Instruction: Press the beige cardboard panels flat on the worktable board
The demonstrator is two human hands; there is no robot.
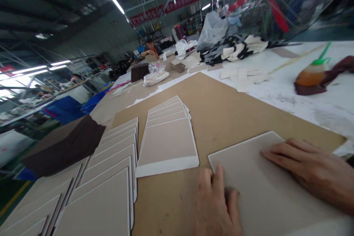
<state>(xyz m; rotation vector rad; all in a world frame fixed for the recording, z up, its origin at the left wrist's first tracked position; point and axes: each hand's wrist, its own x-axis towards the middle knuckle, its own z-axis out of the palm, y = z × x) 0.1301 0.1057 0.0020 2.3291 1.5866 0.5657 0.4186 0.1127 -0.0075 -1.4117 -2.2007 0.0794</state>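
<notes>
A flat beige panel with pale edges (257,180) lies on the brown board before me. My right hand (309,169) rests flat on its upper right part, fingers stretched out. At the panel's left edge is my left hand (217,202), slightly blurred, its thumb apart from its bent fingers; fingertips touch the panel's edge. Left of the hands, several similar panels with a white lower strip (168,143) lie fanned in an overlapping row. Farther left, another overlapping row of beige panels (102,199) reaches the bottom of the view.
The brown board (221,110) covers part of a white tabletop. A squeeze bottle with amber liquid (311,73) stands on dark cloth at right. Dark folded material (63,145) sits at left. Fabric scraps (232,49), a large fan (272,3) and a seated person (151,48) are farther back.
</notes>
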